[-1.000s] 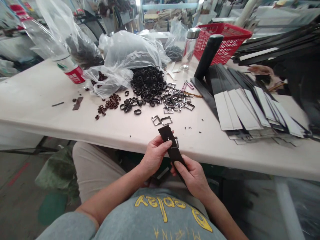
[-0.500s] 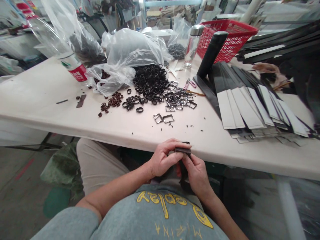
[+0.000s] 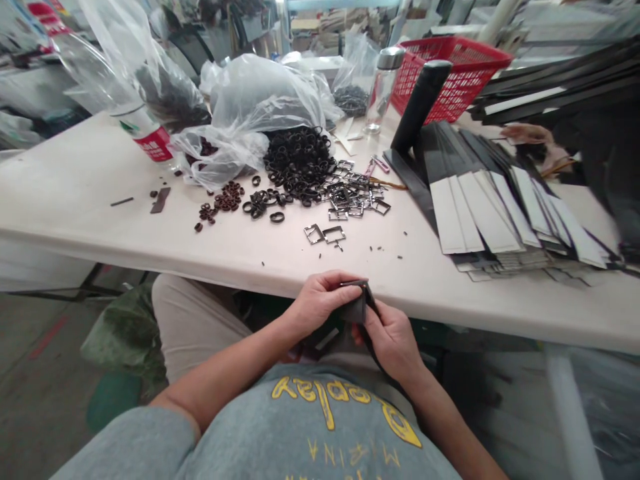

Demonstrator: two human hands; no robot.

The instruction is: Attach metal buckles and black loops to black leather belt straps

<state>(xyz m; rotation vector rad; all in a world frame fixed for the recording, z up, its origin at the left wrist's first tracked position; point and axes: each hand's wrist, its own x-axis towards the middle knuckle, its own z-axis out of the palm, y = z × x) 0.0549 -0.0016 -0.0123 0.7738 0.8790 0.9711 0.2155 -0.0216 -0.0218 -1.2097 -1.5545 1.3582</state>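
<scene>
A dark strap (image 3: 356,308) is held between both hands just off the table's front edge, its folded end uppermost. My left hand (image 3: 323,303) pinches the strap's upper end between thumb and fingers. On the right, my right hand (image 3: 393,337) grips the same strap lower down, with part of it hanging below the fingers. Beyond the hands, two metal buckles (image 3: 324,234) lie apart from a heap of buckles (image 3: 350,193). A pile of black loops (image 3: 300,160) and some small brown loops (image 3: 227,198) lie farther left.
The pale table (image 3: 240,257) also holds stacked dark and white strips (image 3: 495,213), a black cylinder (image 3: 423,103), a glass bottle (image 3: 383,93), a red basket (image 3: 465,73), a plastic bag (image 3: 265,93) and a tilted plastic bottle (image 3: 150,137).
The strap has turned in the hands, so that a broad flat face shows. My left hand has shifted slightly left and up, and my right hand's grip is a little lower.
</scene>
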